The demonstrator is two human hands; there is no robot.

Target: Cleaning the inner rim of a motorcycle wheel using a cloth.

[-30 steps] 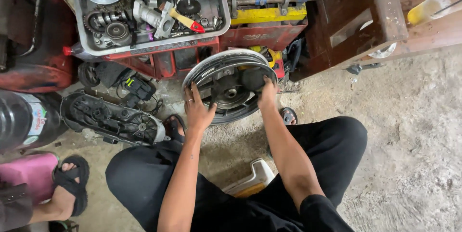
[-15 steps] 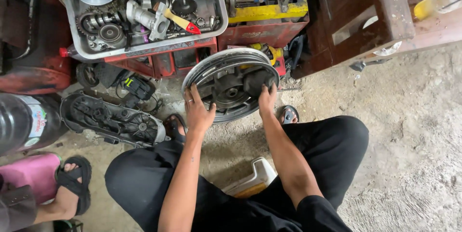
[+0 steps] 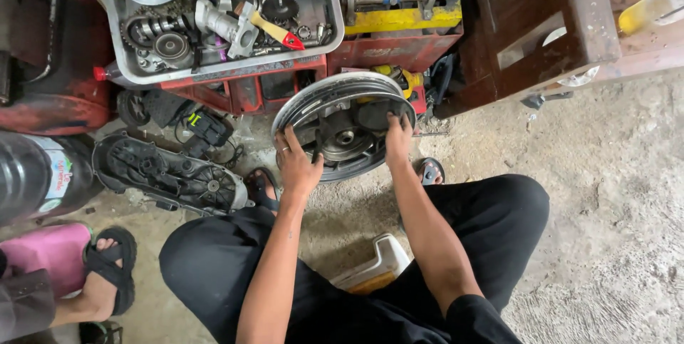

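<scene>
A bare metal wheel rim [image 3: 342, 126], judged heavy, rigid and greasy, is gripped at opposite edges by the left hand [image 3: 298, 166] and right hand [image 3: 399, 139], below the red crate [image 3: 399, 52].

The wheel rim [image 3: 335, 94] is shiny silver-grey with a darker grey hub, and the left hand [image 3: 298, 166] on it wears a thin silver ring. The trousers [image 3: 214, 273] are plain black. The tray [image 3: 114, 44] of parts is pale grey, its metal pieces dull silver, with a brush [image 3: 274, 32] that has a cream handle and red tip. Beneath it sits a red crate [image 3: 385, 52], with a yellow frame [image 3: 399, 19] behind. The engine cover [image 3: 167, 176] is black. The floor [image 3: 605, 194] is mottled grey concrete. At the left edge, a black sandal [image 3: 114, 265] lies beside a pink cloth [image 3: 43, 258].
</scene>
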